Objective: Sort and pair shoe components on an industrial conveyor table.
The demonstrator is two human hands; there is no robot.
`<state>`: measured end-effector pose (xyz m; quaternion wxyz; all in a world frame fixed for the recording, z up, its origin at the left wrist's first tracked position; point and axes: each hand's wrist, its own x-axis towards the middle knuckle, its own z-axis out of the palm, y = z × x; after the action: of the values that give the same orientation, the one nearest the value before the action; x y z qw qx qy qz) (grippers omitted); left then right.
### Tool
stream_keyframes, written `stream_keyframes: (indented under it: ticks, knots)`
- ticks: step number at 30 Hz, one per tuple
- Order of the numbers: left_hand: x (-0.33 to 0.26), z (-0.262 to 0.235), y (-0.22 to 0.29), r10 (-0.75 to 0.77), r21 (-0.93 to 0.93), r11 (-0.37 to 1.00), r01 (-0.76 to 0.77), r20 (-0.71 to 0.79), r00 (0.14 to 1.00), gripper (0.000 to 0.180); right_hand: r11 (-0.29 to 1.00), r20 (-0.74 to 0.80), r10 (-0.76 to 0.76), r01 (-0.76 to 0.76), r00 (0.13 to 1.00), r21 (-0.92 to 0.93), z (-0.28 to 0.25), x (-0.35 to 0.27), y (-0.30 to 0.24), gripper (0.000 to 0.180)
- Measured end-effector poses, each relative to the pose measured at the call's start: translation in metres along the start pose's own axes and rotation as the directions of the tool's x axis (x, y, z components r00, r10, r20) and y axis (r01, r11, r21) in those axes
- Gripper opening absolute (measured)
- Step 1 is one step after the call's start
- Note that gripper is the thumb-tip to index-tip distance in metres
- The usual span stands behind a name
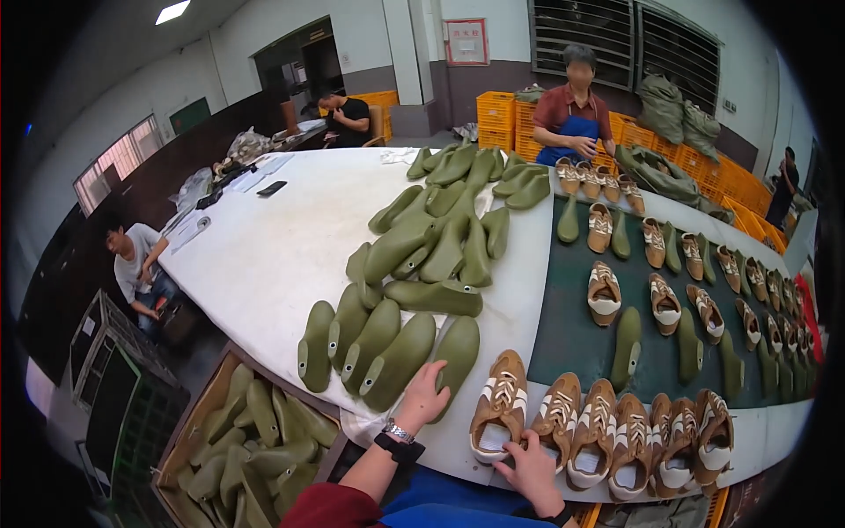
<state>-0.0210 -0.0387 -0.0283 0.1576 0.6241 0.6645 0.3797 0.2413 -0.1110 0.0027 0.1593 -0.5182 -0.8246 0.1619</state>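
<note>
My left hand (pixel 424 396) is curled against the side of a green shoe last (pixel 459 352) near the table's front edge. Left of it lie several more lasts, the closest being one last (pixel 400 361) with its toe pointing away. My right hand (pixel 534 471) has thumb and fingers at the heel of a brown and white sneaker (pixel 500 400), which rests on the table with its toe pointing away. A row of similar sneakers (pixel 594 436) stands just to its right.
A wooden bin (pixel 231 361) full of lasts sits below the table at left. Lasts heap up along the middle of the white table (pixel 264 229). A green mat (pixel 572 352) carries rows of sneakers and lasts. One person (pixel 576 119) stands across the table; others are farther off.
</note>
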Motion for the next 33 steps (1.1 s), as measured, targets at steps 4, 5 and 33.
stream_keyframes:
  ticks: [4,5,33]
  knots:
    - [-0.001,-0.009,0.027,-0.071,0.306,0.952,0.018,0.163,0.984,0.06,1.0,-0.001,-0.007,0.007,1.0,0.0,0.003,0.003,0.003,0.035]
    - [-0.003,-0.009,0.019,0.062,0.45,0.885,-0.119,0.139,0.988,0.062,1.0,-0.01,-0.024,0.024,1.0,-0.004,0.001,0.005,0.001,0.034]
    - [0.056,-0.019,0.033,0.106,0.327,0.877,-0.351,0.582,0.807,0.052,0.989,0.109,-0.008,-0.008,0.994,0.148,-0.009,0.004,0.01,0.031]
